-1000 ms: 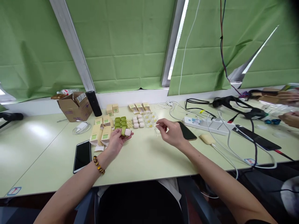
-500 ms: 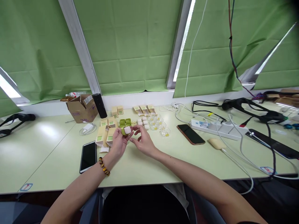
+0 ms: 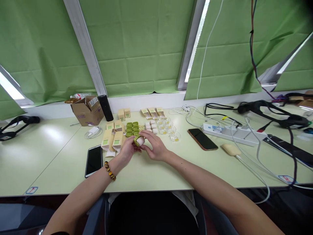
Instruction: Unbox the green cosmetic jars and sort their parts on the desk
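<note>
Between my hands is a small green case (image 3: 136, 141) with a rounded white block (image 3: 140, 141) in its opening, tilted to the right. My left hand (image 3: 127, 148) is closed around the case from the left. My right hand (image 3: 155, 145) grips it from the right, fingers on top and thumb below. Just beyond lie rows of green cases (image 3: 132, 126), small pale green pieces (image 3: 141, 127), several white blocks (image 3: 153, 126) and clear round covers (image 3: 174, 136) with yellow marks. Open cream cartons (image 3: 107, 139) stand beside my left hand.
A white-edged phone (image 3: 94, 160) lies left, a dark phone (image 3: 202, 139) right. Farther right are a power strip (image 3: 230, 133), a cream charging case (image 3: 231, 149) and loose white cables. A cardboard box (image 3: 88, 112) and black cylinder (image 3: 105, 108) stand at the back left.
My right hand has closed in on the green case and now grips it. The case has turned, its white block facing more to the right. The camera view has shifted slightly.
</note>
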Demonstrator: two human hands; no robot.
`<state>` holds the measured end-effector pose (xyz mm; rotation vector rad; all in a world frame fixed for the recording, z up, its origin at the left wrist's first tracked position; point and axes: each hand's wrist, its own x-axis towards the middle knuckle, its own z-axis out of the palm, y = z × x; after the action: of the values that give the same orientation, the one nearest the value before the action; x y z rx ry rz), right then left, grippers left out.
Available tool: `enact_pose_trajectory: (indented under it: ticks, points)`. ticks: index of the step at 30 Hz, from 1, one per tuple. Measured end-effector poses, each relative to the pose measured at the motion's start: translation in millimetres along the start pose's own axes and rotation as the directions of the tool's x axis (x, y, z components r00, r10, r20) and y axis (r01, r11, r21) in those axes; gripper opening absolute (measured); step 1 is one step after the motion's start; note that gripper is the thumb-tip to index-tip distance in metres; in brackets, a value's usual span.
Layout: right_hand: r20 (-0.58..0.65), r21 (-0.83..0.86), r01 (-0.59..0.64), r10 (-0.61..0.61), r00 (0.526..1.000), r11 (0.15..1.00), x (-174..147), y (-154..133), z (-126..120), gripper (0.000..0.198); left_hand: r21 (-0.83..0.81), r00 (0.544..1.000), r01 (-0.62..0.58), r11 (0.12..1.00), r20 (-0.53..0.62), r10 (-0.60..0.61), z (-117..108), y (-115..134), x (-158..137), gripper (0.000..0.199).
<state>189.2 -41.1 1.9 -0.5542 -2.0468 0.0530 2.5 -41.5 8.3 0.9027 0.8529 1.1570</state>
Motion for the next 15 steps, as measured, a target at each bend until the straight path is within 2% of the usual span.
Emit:
enact_pose_trajectory:
  ticks: [6,11,15]
  points:
    - [0.008,0.165,-0.089,0.089,0.996,0.982,-4.0,2.2,7.1,0.057,0.023,0.994,0.086,0.996,0.071,-0.088,1.1,1.3,0.4,0.019]
    - [0.024,0.249,-0.072,0.068,0.997,0.966,-2.0,-2.3,8.7,0.052,0.038,0.987,0.148,0.988,0.058,-0.150,5.9,4.9,-0.8,0.014]
    - [0.001,0.263,-0.078,0.081,0.997,0.962,-1.7,-5.9,9.4,0.053,0.012,0.981,0.159,0.987,0.110,-0.159,8.9,9.0,-3.8,0.012]
